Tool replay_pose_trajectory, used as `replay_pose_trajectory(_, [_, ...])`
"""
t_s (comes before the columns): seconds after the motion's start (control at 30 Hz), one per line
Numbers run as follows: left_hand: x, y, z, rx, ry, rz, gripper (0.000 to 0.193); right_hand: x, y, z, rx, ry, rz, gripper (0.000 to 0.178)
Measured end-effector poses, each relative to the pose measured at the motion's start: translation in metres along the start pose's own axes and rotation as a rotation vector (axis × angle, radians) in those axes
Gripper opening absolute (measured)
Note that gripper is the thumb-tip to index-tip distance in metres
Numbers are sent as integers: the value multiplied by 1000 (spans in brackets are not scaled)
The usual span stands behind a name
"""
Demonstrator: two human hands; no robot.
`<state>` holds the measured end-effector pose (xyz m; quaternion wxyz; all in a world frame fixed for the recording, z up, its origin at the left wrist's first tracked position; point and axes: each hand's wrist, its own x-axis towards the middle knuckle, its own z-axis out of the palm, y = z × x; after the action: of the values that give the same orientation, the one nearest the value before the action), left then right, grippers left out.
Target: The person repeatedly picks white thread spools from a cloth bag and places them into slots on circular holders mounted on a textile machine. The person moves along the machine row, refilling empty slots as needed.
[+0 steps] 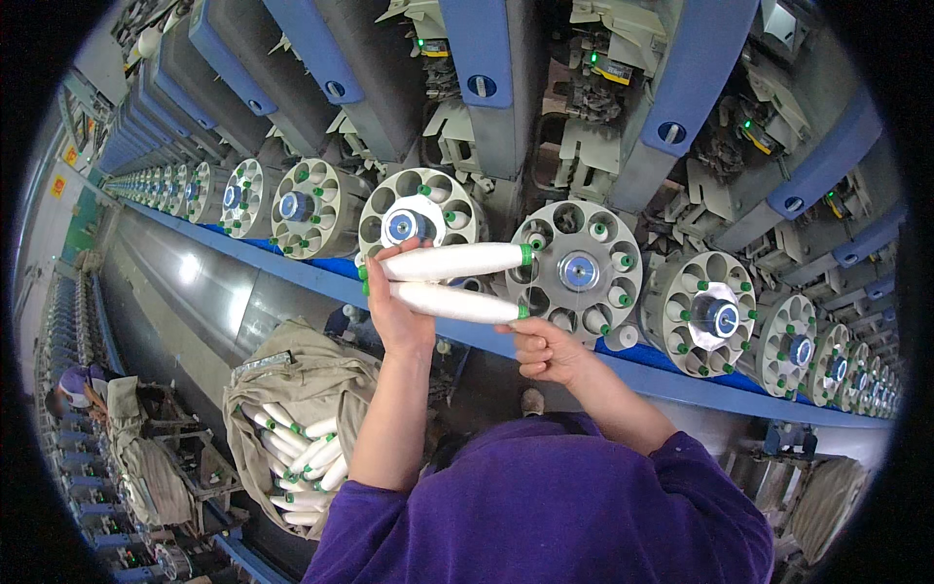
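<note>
Left hand (397, 313) grips two bobbins (452, 301); round magazines (609, 275) beyond, sack (326, 366) lower left; right hand (547, 352) curled at one tip (523, 311), pinch unclear.

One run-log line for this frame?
left hand: holds upper bobbin, lower bobbin | right hand: at lower bobbin's green end, contact unclear | sack: more bobbins inside | ahead: round magazines

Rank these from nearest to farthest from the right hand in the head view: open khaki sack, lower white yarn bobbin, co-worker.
1. Lower white yarn bobbin: one end is right beside the right hand.
2. Open khaki sack: lower left.
3. Co-worker: far left, beyond the sack.
</note>
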<state>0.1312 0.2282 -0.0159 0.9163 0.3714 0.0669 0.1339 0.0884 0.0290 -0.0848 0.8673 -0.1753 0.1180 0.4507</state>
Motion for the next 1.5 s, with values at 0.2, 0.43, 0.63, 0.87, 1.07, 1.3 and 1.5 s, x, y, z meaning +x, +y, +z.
replay_pose_trajectory(0.2, [-2,-1,-5,-80,3,-5,42,-31,-30,-58,28,129,-325,16])
replay_pose_trajectory(0.43, [-3,-3,-7,-149,-17,-37,40,-101,-129,-60,221,627,-1198,14])
replay_pose_trajectory(0.63, [-4,-14,3,-278,22,-212,41,-41,-69,14,-933,-76,-149,36])
replay_pose_trajectory(0.87, [2,-72,-11,249,162,-68,30,-111,-107,-4,-999,429,-354,17])
replay_pose_trajectory(1.07, [-36,-155,17,1228,-597,724,22,-127,-95,47,-1584,1,-306,15])
replay_pose_trajectory(1.3, [-75,-109,67,327,-634,-505,33,-66,-97,25,-1376,524,-538,27])
replay_pose_trajectory(1.5, [-25,-59,27,443,-405,-255,21,-47,-105,-29,-1426,469,-524,18])
